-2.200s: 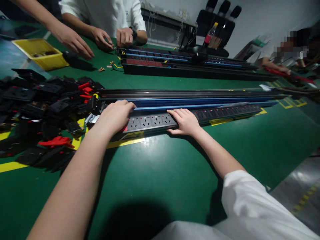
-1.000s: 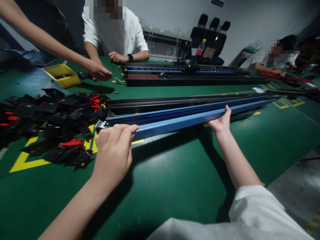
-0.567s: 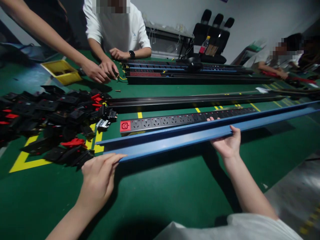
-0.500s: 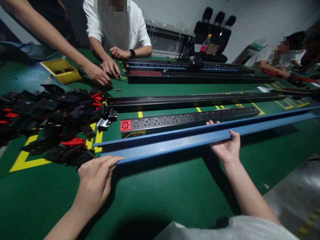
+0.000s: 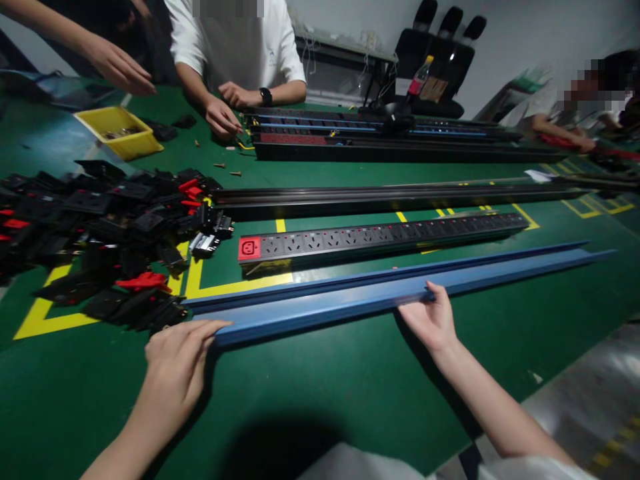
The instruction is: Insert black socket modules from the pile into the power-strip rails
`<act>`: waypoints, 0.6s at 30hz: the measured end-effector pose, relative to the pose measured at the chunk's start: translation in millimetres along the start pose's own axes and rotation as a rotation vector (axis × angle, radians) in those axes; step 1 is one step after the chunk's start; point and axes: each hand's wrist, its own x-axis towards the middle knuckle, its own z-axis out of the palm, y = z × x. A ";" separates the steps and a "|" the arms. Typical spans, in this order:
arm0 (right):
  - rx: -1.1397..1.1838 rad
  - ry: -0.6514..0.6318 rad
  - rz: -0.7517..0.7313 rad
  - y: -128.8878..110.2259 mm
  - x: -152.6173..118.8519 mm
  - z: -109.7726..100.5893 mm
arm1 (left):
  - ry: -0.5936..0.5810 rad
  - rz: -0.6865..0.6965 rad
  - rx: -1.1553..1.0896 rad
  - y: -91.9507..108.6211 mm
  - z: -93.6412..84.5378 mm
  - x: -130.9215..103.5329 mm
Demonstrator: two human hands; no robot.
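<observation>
Lower left, the left hand point(image 5: 176, 357) pinches the blue rail point(image 5: 320, 302); right of centre, the right hand point(image 5: 431, 320) cups it, thumb over its edge. Even support should keep it level.

1. The left hand point(image 5: 177, 363) is at the left end of the channel point(image 5: 320, 310); the right hand point(image 5: 430, 317) sits farther along, partly underneath.
2. Just beyond that grip, the socket strip point(image 5: 380, 239) lies on the table point(image 5: 350, 380), with a long rail point(image 5: 380, 203) behind it.
3. Farther back, across from the hands, are the long assemblies point(image 5: 400, 152), another person's hand point(image 5: 223, 120) by their left end.
4. Beyond and left of the left hand spreads the module heap point(image 5: 110, 220); behind that, a bin point(image 5: 137, 148) containing small parts.
5. Screws point(image 5: 235, 174) lie between rail and assemblies, near their left ends.
</observation>
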 end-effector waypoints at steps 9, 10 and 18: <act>-0.099 -0.072 0.395 55.3 -26.1 19.7 | -0.003 0.018 0.034 -3.1 1.2 -1.0; -0.169 -0.108 0.444 58.7 -26.3 19.9 | -0.014 0.014 0.042 -4.0 4.1 -2.7; -1.176 -0.892 0.348 17.9 -44.7 52.1 | -0.092 -0.011 0.103 4.2 6.8 -21.3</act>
